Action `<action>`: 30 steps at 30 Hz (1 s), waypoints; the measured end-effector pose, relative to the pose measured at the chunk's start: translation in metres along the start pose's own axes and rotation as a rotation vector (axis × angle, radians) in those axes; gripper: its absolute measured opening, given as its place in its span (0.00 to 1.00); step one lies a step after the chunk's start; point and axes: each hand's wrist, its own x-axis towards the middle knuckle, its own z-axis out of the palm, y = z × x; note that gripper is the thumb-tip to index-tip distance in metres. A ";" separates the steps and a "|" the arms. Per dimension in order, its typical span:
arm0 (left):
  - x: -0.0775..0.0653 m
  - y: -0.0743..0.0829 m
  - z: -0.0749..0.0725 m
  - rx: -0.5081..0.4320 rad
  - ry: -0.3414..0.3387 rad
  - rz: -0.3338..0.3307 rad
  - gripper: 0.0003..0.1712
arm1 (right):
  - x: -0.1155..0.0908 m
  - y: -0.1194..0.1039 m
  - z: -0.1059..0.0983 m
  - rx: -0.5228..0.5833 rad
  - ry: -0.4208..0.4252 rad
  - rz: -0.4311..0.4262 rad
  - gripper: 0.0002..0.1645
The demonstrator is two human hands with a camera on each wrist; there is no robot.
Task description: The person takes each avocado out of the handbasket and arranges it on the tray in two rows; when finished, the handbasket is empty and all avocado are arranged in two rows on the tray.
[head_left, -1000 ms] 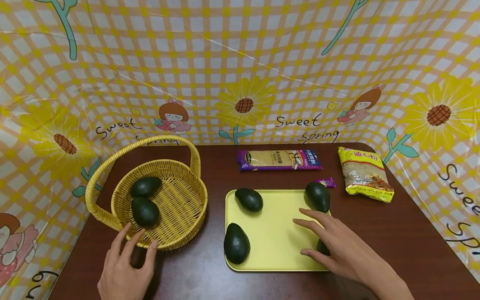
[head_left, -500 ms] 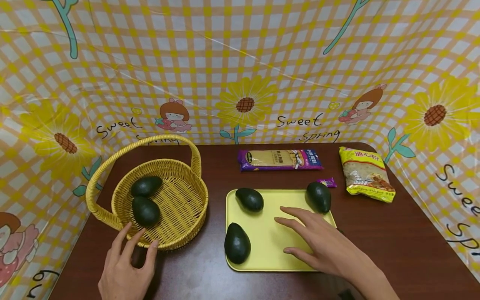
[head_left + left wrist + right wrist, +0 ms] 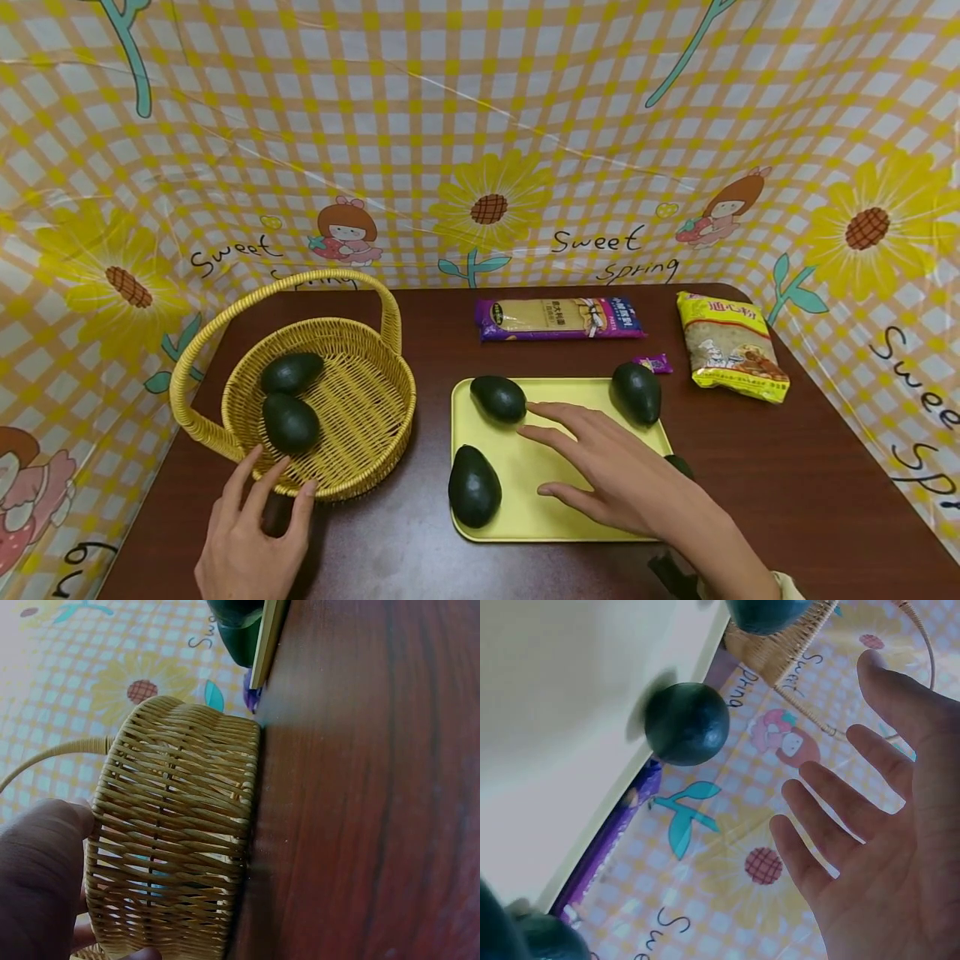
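My left hand [image 3: 251,533] rests its relaxed fingers at the near rim of a yellow wicker basket [image 3: 367,467]; the left wrist view shows its thumb [image 3: 45,855] right at the rim. Two dark green avocados lie inside, a back one [image 3: 292,373] and a front one [image 3: 291,423]. My right hand [image 3: 622,479], fingers spread and holding nothing, hovers over a pale yellow tray [image 3: 525,521]. Its fingertips come right up to the back-left avocado [image 3: 498,400]. Others on the tray are the front-left avocado [image 3: 475,487], the back-right avocado [image 3: 636,392] and one mostly hidden behind my wrist [image 3: 678,467].
Behind the tray lie a purple spaghetti pack [image 3: 558,319] and a small purple packet [image 3: 654,363]. A yellow bag of pasta [image 3: 733,346] is at the back right. Checked cloth [image 3: 480,108] walls the brown table [image 3: 420,558]. The basket's tall handle [image 3: 285,287] arches above it.
My right hand has moved left across the tray, from beside the right-hand avocados to the back-left one. My left hand, the basket and the avocados have stayed put.
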 end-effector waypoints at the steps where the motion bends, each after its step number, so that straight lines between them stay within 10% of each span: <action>1: 0.000 0.000 0.000 0.001 0.000 0.000 0.26 | 0.002 0.000 0.000 0.000 -0.002 -0.005 0.39; 30: 0.000 0.001 0.000 -0.001 -0.002 -0.001 0.25 | 0.057 -0.016 0.003 -0.046 -0.070 -0.062 0.41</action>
